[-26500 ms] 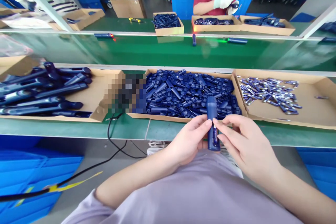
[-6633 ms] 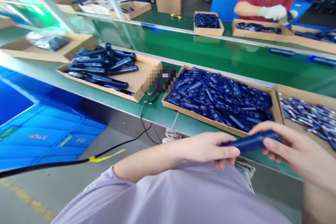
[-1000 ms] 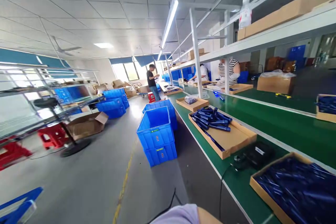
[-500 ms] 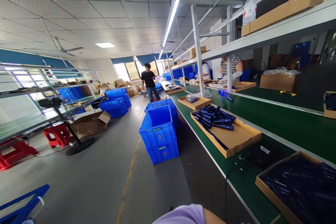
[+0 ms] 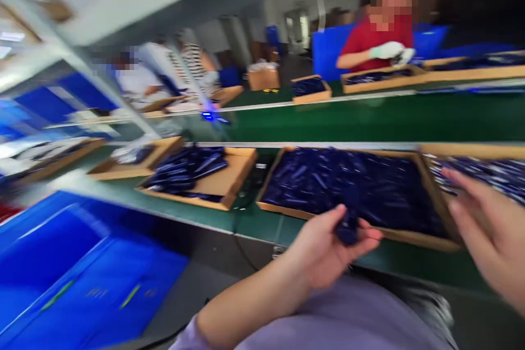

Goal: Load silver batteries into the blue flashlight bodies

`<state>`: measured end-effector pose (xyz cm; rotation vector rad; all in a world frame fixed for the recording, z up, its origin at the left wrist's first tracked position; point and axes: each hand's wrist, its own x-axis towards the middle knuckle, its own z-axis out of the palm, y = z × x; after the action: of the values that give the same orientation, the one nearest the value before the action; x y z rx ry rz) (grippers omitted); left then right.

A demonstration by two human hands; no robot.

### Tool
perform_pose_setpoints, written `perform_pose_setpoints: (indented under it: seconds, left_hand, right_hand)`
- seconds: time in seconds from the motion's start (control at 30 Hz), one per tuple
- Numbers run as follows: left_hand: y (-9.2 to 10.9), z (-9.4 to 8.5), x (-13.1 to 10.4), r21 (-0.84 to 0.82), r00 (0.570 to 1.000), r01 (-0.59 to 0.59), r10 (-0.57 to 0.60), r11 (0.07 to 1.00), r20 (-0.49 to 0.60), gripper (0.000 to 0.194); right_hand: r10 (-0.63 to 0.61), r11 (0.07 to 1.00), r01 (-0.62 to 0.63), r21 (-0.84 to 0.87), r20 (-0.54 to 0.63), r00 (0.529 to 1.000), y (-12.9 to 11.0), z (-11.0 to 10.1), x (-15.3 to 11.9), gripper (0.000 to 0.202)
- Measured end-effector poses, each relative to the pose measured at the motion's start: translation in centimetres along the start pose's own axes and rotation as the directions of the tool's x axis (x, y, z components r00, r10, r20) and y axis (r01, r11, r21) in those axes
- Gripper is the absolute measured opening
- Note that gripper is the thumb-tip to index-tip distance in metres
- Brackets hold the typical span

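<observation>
My left hand (image 5: 328, 254) is closed round a dark blue flashlight (image 5: 346, 229), its thick round end toward me. It is just in front of a cardboard tray (image 5: 287, 210) filled with dark blue, shiny pieces (image 5: 328, 175), blurred by motion. At the right edge, my right hand (image 5: 492, 229) is open, fingers stretched and holding nothing. Beside it is another cardboard tray (image 5: 471, 150) holding many blue and silver parts (image 5: 492, 172), partly covered by that hand.
Further left, a tray (image 5: 240, 169) holds several dark blue tubes (image 5: 186, 172). Blue crates (image 5: 123, 284) stand at the lower left. Beyond the green belt (image 5: 369, 117), a person in red with gloves (image 5: 388, 51) works over trays. A slanting metal post (image 5: 94, 82) crosses the left side.
My view has swung right and down toward the bench. Both hands have come into view, the left one holding the flashlight. The aisle and the standing person have gone out of view.
</observation>
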<state>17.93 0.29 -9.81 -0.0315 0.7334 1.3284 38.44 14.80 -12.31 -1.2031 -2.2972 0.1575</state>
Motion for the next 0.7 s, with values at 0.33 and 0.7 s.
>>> perform_pose_setpoints:
  seconds: [0.33,0.7]
  left_hand:
    - [0.7,1.1,0.1,0.37,0.934,0.287,-0.344,0.883,0.096,0.034]
    - [-0.4,0.5,0.9,0.403,0.963,0.116,-0.202,0.908,0.178,0.036]
  right_hand:
    - [0.294,0.907,-0.134,-0.398,0.374,0.88,14.1,-2.6,4.1,0.023]
    - [0.112,0.994,-0.107,-0.035,0.257,0.96,8.2,-2.5,3.3,0.03]
